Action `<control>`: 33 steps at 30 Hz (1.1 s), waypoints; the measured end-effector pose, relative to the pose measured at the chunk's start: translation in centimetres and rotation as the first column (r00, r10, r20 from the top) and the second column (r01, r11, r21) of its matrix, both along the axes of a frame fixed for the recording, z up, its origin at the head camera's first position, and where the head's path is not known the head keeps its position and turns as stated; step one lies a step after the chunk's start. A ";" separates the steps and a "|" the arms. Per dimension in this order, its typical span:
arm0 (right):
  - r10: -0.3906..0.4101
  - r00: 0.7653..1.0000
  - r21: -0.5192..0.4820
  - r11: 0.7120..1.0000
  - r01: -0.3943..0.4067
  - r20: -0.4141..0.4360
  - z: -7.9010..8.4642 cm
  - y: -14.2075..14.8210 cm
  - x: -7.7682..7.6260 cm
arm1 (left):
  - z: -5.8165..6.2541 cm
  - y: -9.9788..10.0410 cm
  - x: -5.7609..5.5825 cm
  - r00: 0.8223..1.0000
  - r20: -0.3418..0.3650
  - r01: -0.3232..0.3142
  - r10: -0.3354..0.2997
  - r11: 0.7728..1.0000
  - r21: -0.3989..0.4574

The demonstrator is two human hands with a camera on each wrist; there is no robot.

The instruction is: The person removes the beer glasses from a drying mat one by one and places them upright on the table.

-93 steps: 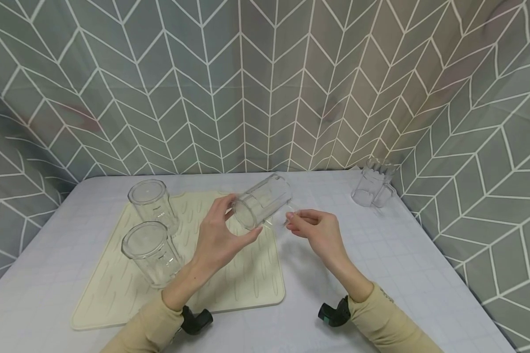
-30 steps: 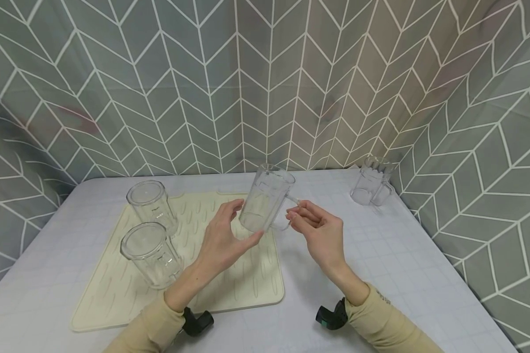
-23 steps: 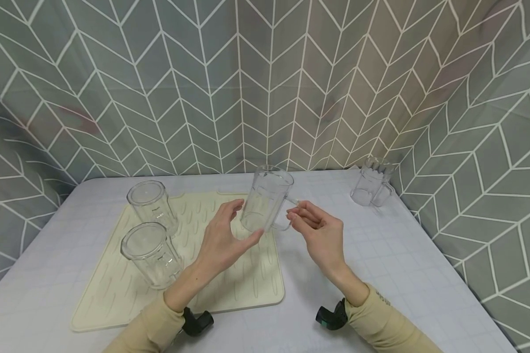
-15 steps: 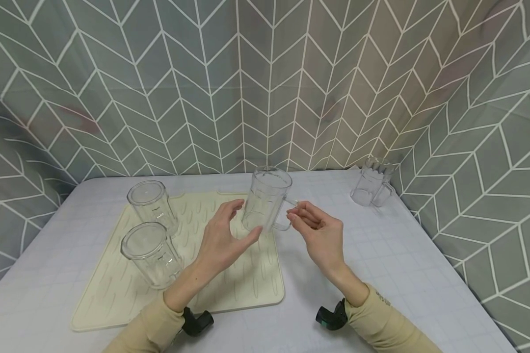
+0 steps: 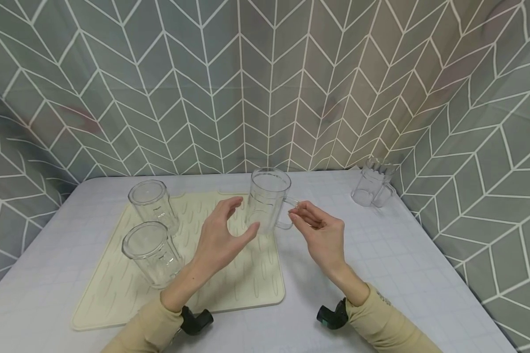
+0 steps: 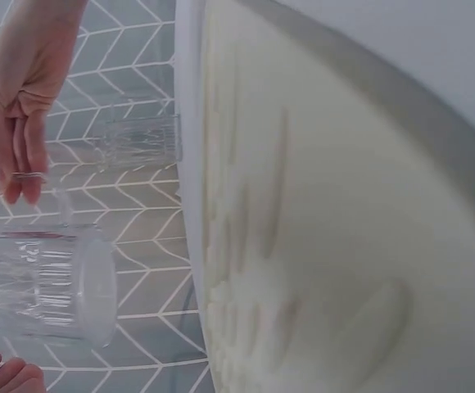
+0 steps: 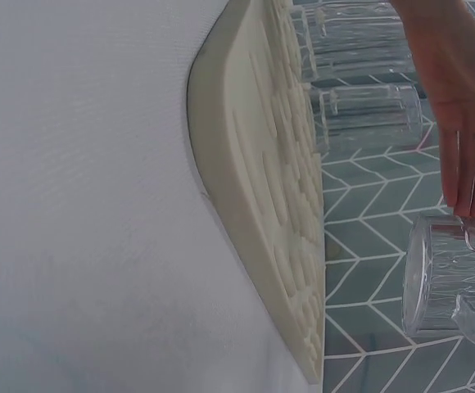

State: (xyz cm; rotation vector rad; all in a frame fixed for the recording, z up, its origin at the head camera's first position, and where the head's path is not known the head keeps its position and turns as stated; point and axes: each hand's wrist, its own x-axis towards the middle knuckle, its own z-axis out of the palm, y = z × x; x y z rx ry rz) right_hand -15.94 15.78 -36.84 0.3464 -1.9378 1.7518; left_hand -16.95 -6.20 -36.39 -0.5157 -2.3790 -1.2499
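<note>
A clear mug (image 5: 265, 203) is held in the air over the right part of a cream ridged mat (image 5: 229, 289), nearly upright with its open rim up. My right hand (image 5: 320, 230) pinches the mug's handle from the right; the left wrist view also shows these fingers (image 6: 31, 155) at the handle. On the mug's other side my left hand (image 5: 221, 238) is spread, thumb and fingers apart around its lower part. In the right wrist view the left fingers (image 7: 471, 176) look straight beside the mug (image 7: 446, 278). Whether they touch it I cannot tell.
Two clear glass vessels, one behind (image 5: 152, 203) and one in front (image 5: 154, 255), stand on the mat's left part, apparently upside down. Another clear mug (image 5: 371, 184) stands at the table's back right. A patterned curtain (image 5: 256, 88) hangs behind the table (image 5: 309, 304).
The mug has turned from strongly tilted, base toward my left hand, to nearly upright. My left hand has drawn slightly left of it. My right hand has kept its pinch on the handle.
</note>
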 end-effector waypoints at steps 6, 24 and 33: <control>-0.006 1.000 0.003 1.000 0.006 -0.007 0.0 0.2 -0.1 | 1.2 -0.7 0.2 1.000 -0.004 0.010 -0.010 0.999 0.043; -0.057 0.998 0.011 0.998 0.057 0.012 -0.1 1.2 -0.9 | 5.4 -4.7 0.8 0.988 0.130 0.078 -0.081 0.997 0.026; -0.101 0.994 0.039 0.994 0.099 0.035 0.0 1.8 -1.4 | 7.5 -7.7 1.4 0.997 0.080 0.002 -0.004 1.000 0.026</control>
